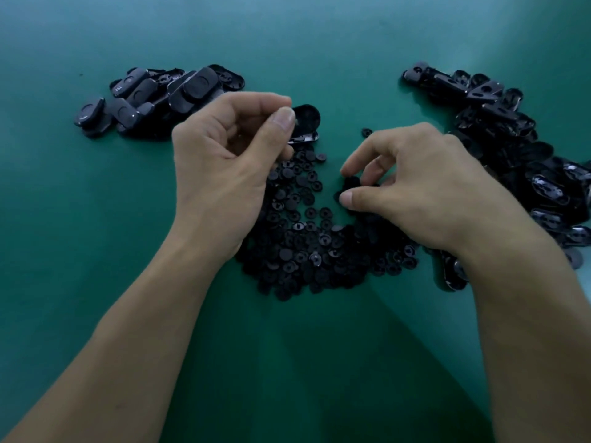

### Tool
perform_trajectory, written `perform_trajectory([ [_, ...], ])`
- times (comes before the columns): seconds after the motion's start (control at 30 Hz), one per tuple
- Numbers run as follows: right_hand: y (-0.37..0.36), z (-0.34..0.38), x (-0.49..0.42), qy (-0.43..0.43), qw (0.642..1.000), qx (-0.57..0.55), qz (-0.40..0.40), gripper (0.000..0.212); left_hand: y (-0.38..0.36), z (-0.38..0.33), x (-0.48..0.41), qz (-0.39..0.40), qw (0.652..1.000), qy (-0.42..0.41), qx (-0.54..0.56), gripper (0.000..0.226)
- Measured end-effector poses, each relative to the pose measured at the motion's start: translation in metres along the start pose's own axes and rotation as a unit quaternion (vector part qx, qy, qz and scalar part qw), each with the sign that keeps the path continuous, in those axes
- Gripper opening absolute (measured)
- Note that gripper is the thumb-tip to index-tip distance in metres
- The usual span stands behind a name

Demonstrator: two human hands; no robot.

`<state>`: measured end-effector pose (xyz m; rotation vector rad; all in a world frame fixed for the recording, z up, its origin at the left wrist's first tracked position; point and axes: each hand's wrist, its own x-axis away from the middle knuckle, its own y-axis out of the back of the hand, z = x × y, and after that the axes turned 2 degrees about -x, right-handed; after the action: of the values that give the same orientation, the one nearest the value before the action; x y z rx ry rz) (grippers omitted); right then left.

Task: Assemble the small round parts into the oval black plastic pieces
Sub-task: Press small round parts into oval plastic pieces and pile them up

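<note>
Hands of 1 person work over a green table [319, 43], seen from a head camera looking down.

Beyond the left hand [224, 161], on its outer side, lies the smaller pile [160, 97] of oval black plastic pieces. Most show smooth closed backs. These look like finished ones, but their insides are hidden, so that is only a judgement.

The left hand is curled, thumb and fingers pinching 1 oval piece [307, 118] that sticks out past the fingertips, apparently raised just off the table. Whether a round part already sits inside it cannot be told.

Between the 2 hands, and running under both wrists, spreads a broad heap of small round parts [307, 238], far too many to count.

The right hand [425, 187] sits low over the inner edge of that heap. Its thumb and forefinger are drawn narrow around 1 round part [350, 183], and its other fingers are loosely bent. A stray disc [366, 132] lies alone on the table just beyond its forefinger.

Beyond the right hand, on its outer side, the longer pile [499, 123] of oval pieces trails past the wrist to the frame edge. Many show glossy hollow insides, so they appear not yet filled.

Judging by the 2 piles, some pieces are done, but the unfilled stock is larger and the heap of discs remains deep. Most of the work appears to lie ahead, with 1 more assembly now in hand.
</note>
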<state>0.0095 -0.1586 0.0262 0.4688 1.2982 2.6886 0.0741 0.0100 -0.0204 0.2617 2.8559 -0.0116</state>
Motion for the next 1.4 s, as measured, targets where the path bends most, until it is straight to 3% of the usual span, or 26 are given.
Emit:
perform_trajectory([
  [0.3,-0.010,-0.001,-0.003,0.034,0.997,-0.051,-0.040,0.018,0.001,0.002,-0.001,0.008,1.000,0.005,0.016,0.008],
  [0.53,-0.006,-0.004,-0.002,0.005,0.998,-0.037,-0.056,0.023,0.002,0.001,-0.001,0.010,1.000,0.005,0.010,0.008],
  [0.87,-0.008,-0.003,-0.003,0.031,0.993,-0.068,-0.096,0.008,0.001,-0.001,0.001,0.009,1.000,0.015,0.012,0.008],
  [1.1,-0.007,0.007,-0.001,0.098,0.974,-0.144,-0.142,0.017,-0.001,-0.002,0.001,0.005,1.000,0.019,0.015,0.010],
  [1.4,-0.011,0.013,-0.002,0.122,0.969,-0.168,-0.132,0.028,-0.001,-0.003,0.001,0.009,1.000,0.022,0.014,0.009],
])
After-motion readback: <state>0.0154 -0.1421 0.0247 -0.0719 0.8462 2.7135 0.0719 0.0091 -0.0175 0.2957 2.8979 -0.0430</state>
